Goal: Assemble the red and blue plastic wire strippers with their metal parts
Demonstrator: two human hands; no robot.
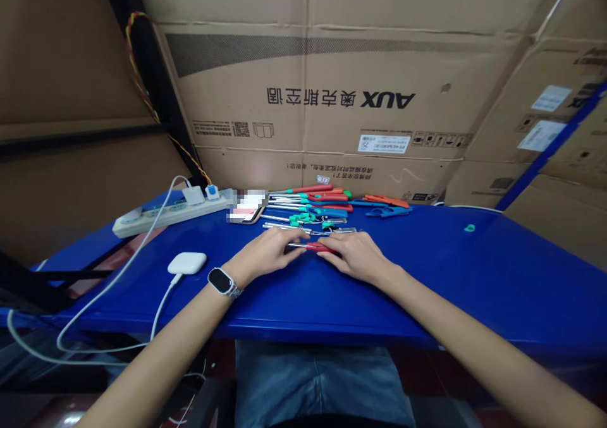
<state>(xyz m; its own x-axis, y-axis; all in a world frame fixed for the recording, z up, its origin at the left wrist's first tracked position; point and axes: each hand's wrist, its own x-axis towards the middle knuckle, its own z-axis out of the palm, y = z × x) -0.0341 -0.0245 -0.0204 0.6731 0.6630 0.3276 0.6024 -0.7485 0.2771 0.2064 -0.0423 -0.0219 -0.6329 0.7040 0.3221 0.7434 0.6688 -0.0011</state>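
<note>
View from the head camera, looking down on a blue table (474, 276). Both hands meet at the table's middle over one small tool, a red-handled screwdriver (317, 247) that lies flat on the surface, its metal shaft pointing toward the left hand (265, 254) and its red handle under the fingers of the right hand (353, 255). The left fingers curl around the shaft end; the right fingers close over the handle. Each hand thus pinches one end of the tool, with the screwdriver spanning the narrow gap between them. How firmly either hand presses cannot be told.

The step in hand appears to be the handling of a single screwdriver drawn from the stock, perhaps fitting or checking its shaft. The next move would call for a steady hold at both ends and a clear path to the pile beyond.

Just behind the hands lies that pile of screwdrivers (313, 207), with red, blue and green handles, laid roughly side by side. A small green cap (469, 228) sits well apart to the right. To the left, a power strip (165, 213) rests near the table's far edge, and a white charger (187, 263) lies beside the left wrist, which bears a watch (221, 281). Cardboard boxes (332, 86) stand behind the table.
</note>
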